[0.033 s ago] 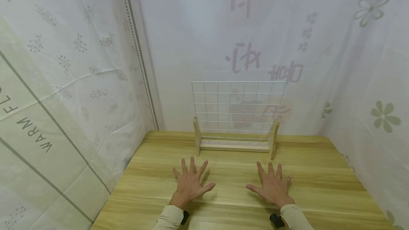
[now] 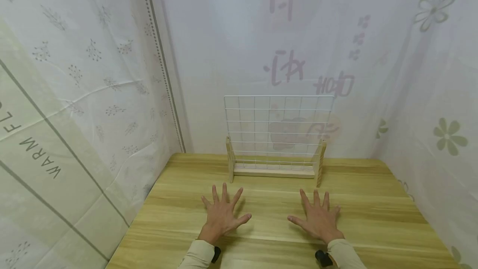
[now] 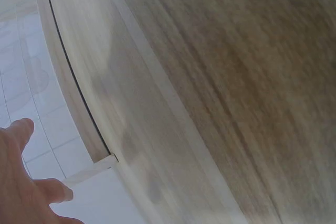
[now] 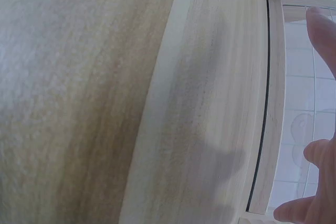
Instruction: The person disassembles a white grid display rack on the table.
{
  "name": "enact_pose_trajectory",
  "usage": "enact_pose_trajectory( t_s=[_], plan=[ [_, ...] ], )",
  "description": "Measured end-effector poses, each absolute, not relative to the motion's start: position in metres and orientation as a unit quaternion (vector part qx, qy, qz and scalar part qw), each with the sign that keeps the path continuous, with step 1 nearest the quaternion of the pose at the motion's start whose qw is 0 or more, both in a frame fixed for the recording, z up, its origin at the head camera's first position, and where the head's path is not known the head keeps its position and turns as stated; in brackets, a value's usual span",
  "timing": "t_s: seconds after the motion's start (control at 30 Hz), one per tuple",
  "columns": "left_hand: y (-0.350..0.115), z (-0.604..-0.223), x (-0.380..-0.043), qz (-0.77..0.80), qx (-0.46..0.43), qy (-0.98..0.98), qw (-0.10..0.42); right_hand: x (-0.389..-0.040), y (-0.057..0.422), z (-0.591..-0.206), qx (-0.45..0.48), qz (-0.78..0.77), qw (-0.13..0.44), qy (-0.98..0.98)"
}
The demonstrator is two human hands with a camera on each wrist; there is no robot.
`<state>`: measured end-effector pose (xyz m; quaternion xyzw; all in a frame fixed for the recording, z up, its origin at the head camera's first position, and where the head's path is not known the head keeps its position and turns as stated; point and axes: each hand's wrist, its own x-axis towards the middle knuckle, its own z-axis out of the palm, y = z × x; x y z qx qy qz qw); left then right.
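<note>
My left hand point(image 2: 222, 218) is held palm down over the wooden table, its fingers spread wide and nothing in it. Opposite it, my right hand point(image 2: 320, 220) has the same spread fingers and holds nothing either. Just beyond the fingertips stands a rack: a white wire grid point(image 2: 278, 132) upright between two wooden side posts, joined by a wooden base bar point(image 2: 274, 173). In the left wrist view, part of the left hand point(image 3: 23, 182) overlaps the grid. The right wrist view has right-hand fingers point(image 4: 321, 153) at its edge, with the base bar point(image 4: 273, 119) beside them.
The wood-grain table point(image 2: 373, 219) extends to both sides of the hands. Printed fabric hangs behind it point(image 2: 209, 53) and along the left and right sides. A dark wrist device point(image 2: 323, 257) shows at the right cuff, and another at the left.
</note>
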<state>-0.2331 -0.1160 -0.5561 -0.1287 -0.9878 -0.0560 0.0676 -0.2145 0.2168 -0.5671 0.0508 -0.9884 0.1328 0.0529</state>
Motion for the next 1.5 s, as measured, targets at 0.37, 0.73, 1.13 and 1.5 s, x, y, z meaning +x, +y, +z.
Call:
enact_pose_trajectory(
  t_s=[0.37, 0.73, 1.13, 1.5],
  plan=[
    [-0.118, -0.554, -0.233, -0.051, -0.126, -0.988, 0.068, -0.216, 0.219, -0.564, 0.047, 0.129, 0.071, -0.988],
    [-0.131, -0.550, -0.242, -0.093, -0.099, -0.989, 0.061, -0.225, 0.229, -0.551, 0.043, 0.134, 0.080, -0.987],
    [-0.140, -0.545, -0.251, -0.223, -0.091, -0.968, 0.070, -0.235, 0.249, -0.544, 0.049, 0.202, 0.073, -0.976],
    [-0.145, -0.542, -0.267, -0.387, -0.126, -0.910, 0.075, -0.255, 0.264, -0.533, 0.049, 0.362, 0.047, -0.930]
  ],
)
